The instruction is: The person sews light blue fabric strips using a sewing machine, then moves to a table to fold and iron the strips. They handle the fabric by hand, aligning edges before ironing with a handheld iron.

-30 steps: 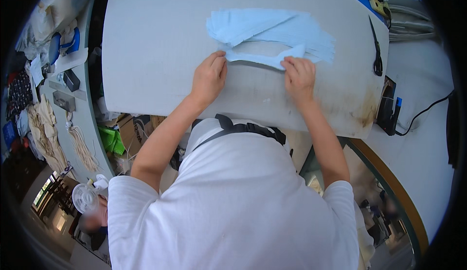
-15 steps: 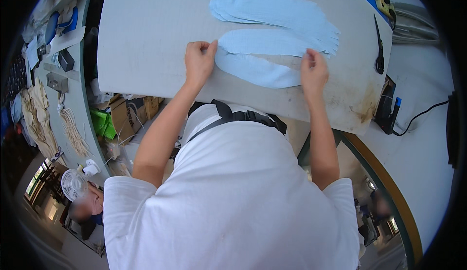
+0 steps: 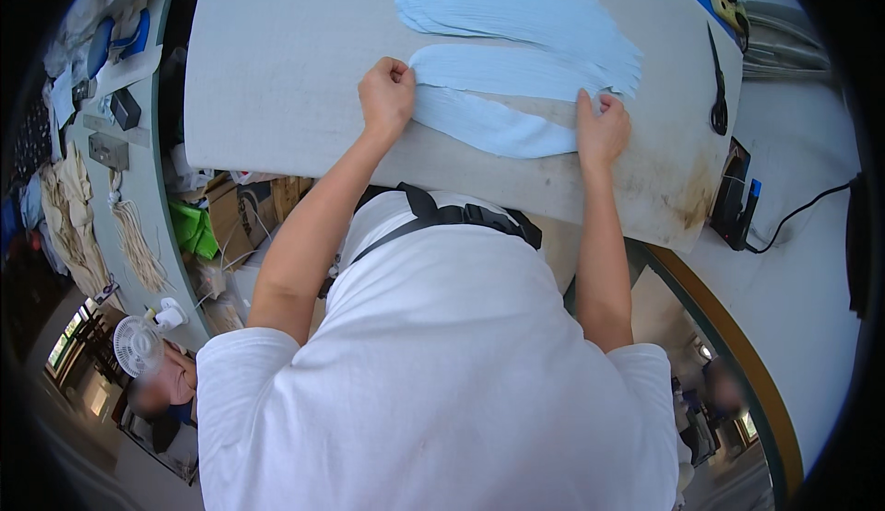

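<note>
Cloth strip point(image 3: 502, 70), pale blue: is lying lengthwise between the two hands, just nearer the wearer than a layered pile point(image 3: 525, 15) of like pieces, its right end touching that pile. Second strip point(image 3: 498, 126), same blue: is curving nearer the wearer's body; both left ends are meeting, whether joined cannot be told.

Left hand point(image 3: 387, 98): is resting at the strips' left ends, fingers curled in; whether it is pinching cloth cannot be told. Right hand point(image 3: 604, 129): is bending its fingers at the strips' right ends, forefinger and thumb tips slightly apart; its grip cannot be told.

Table point(image 3: 295, 78), pale grey, brown-stained at its near right corner: is bearing all this cloth. Scissors point(image 3: 718, 117), black-handled: are lying near the right edge, points facing away. Side bench point(image 3: 147, 168), at left: is holding a metal block point(image 3: 109, 152) and a dark box point(image 3: 124, 110). White fan point(image 3: 138, 347): is standing at lower left.
</note>
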`<state>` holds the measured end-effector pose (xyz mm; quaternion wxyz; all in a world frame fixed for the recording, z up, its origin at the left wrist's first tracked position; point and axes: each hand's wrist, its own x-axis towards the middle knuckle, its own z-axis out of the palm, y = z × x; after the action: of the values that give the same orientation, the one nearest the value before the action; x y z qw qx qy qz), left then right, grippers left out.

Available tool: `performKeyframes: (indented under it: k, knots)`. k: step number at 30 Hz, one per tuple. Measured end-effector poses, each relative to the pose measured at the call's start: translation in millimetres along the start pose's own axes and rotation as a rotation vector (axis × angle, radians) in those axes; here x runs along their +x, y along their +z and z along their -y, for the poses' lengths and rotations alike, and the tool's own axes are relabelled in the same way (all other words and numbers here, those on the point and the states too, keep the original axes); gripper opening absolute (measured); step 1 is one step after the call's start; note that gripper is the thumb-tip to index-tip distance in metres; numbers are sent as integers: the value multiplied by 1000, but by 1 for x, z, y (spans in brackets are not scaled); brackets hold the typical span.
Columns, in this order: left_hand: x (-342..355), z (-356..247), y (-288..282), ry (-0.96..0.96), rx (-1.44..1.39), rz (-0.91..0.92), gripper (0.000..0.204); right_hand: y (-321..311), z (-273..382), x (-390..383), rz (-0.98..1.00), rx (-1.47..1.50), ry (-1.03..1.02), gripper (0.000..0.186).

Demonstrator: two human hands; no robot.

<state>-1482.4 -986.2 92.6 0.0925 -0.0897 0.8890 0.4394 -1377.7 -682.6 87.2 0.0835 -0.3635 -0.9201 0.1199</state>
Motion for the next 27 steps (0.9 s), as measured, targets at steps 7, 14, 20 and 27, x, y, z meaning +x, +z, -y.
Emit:
performKeyframes:
  k: [7, 14, 20, 27]
  knots:
    - [7, 10, 1, 45, 90, 11, 13, 19, -2, -3, 23, 205, 37, 27]
    - [10, 11, 1, 61, 157, 16, 16, 10, 4, -10, 20, 182, -26, 24]
    - [9, 11, 0, 70, 176, 24, 17, -2, -15, -33, 76, 335, -118, 32]
    - [9, 10, -11, -49, 21, 115, 26, -30, -20, -56, 169, 150, -383, 35]
